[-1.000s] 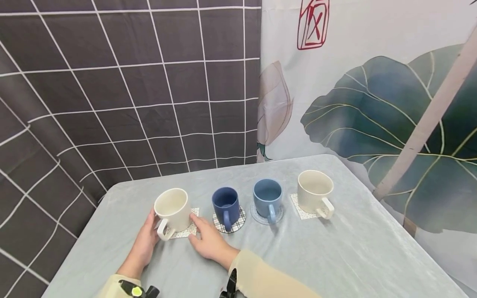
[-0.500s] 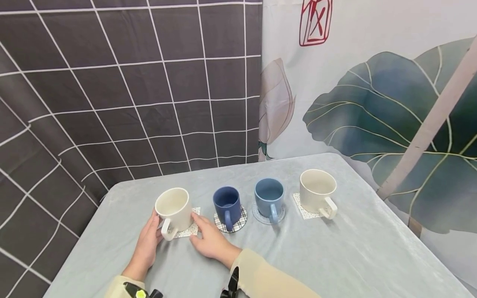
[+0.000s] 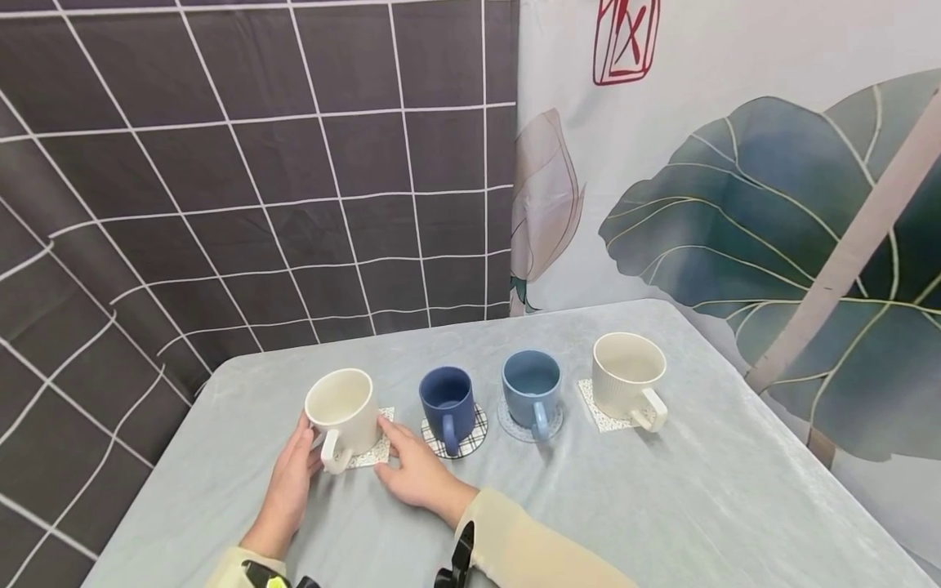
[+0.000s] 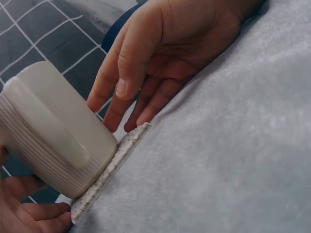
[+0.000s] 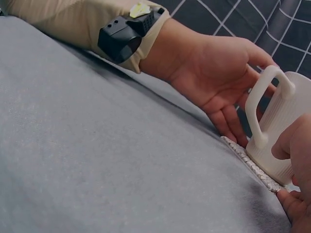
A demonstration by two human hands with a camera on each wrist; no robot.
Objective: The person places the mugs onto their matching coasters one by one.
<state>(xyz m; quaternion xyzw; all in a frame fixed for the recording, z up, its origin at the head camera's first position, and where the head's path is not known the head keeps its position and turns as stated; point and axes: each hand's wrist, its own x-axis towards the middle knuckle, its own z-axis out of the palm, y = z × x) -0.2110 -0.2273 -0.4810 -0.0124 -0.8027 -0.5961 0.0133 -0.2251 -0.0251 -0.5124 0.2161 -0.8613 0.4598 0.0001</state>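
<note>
A cream ribbed mug (image 3: pixel 354 425) stands on a square speckled coaster (image 3: pixel 382 447) at the left of the row, its handle facing the person. My left hand (image 3: pixel 288 490) lies along the mug's left side with fingers extended; in the right wrist view its thumb reaches the mug behind the handle, and lower fingertips meet the coaster's edge. My right hand (image 3: pixel 421 478) is at the other side, relaxed fingers by the mug and coaster corner. The left wrist view shows the right hand's fingertips (image 4: pixel 143 118) at that corner; whether its index finger touches the mug, I cannot tell.
Right of the hands stand a dark blue mug (image 3: pixel 459 400) on a round checked coaster (image 3: pixel 478 431), a light blue mug (image 3: pixel 518 404) on a round coaster (image 3: pixel 507 426), and another cream mug (image 3: pixel 613 400) on a square coaster (image 3: pixel 597 415). A grey cloth covers the table (image 3: pixel 625 506).
The left cream mug has turned slightly, its handle swinging a little to the right. My left hand has shifted slightly with it; the right hand stays nearly still.
</note>
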